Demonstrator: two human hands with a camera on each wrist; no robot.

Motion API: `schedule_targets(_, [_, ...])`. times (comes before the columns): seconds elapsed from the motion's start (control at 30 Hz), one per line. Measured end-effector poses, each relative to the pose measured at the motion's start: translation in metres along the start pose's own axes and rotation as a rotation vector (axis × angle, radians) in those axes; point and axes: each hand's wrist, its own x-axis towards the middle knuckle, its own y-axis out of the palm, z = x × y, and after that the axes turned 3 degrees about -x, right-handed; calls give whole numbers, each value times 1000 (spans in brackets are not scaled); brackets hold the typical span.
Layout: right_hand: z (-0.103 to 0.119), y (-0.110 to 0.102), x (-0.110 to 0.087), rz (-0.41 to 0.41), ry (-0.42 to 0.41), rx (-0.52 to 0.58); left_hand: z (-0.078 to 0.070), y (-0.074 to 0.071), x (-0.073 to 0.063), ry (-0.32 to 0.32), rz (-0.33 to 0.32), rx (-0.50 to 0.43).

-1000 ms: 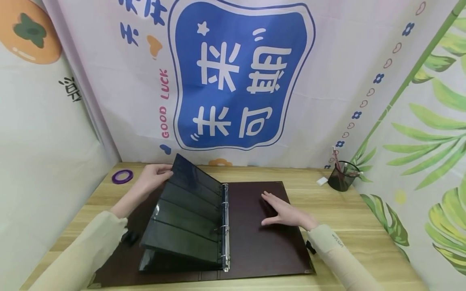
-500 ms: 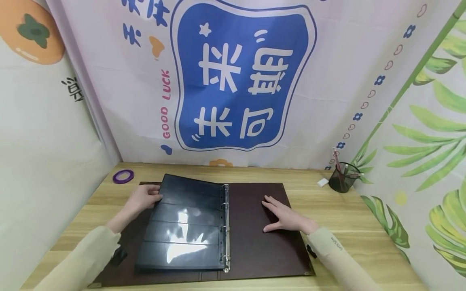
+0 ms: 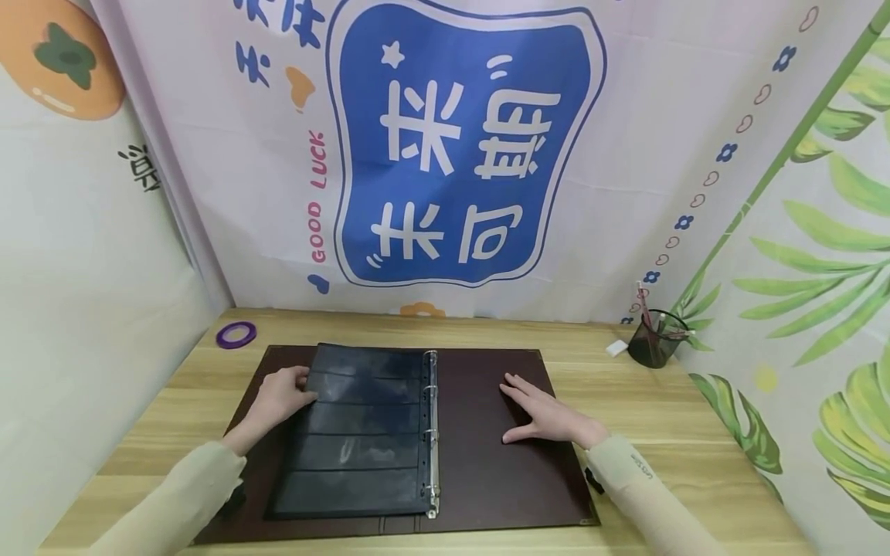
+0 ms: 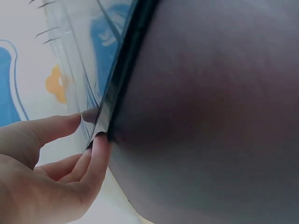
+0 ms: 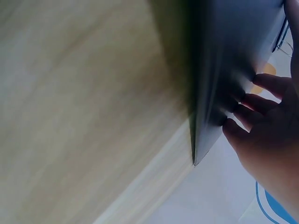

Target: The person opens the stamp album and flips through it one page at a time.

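A dark brown ring binder (image 3: 480, 479) lies spread flat on the wooden table. Black album pages (image 3: 361, 421) with clear pocket strips cover much of its left half, held by the metal rings (image 3: 432, 432) along the spine. My left hand (image 3: 281, 398) is at their outer left edge. In the left wrist view, thumb and fingers (image 4: 100, 154) pinch that edge between them. My right hand (image 3: 545, 413) rests on the bare right cover with its fingers spread. The right wrist view shows those fingertips (image 5: 231, 123) touching the cover.
A purple tape roll (image 3: 236, 335) lies at the back left of the wooden table (image 3: 626, 417). At the back right stand a black mesh pen cup (image 3: 653, 347) and a small white eraser (image 3: 616, 348). A printed cloth (image 3: 459, 154) hangs behind the table.
My left hand has brought the raised album pages down to the left, and they now lie nearly flat. My right hand has shifted only slightly on the cover.
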Motion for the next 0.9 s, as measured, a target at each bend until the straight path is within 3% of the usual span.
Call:
schedule_targets(0.43, [-4, 2, 1, 1, 1, -11, 4, 17, -5, 124, -66, 142])
schedule_targets(0.67, [-3, -2, 2, -9, 8, -9, 3, 14, 3, 150, -34, 209])
schedule_targets(0.8, [-2, -5, 6, -54, 14, -35, -2, 10, 9, 147, -23, 200])
schedule_targets(0.9, [0, -10, 12, -132, 9, -72, -9, 9, 18, 206, -21, 190])
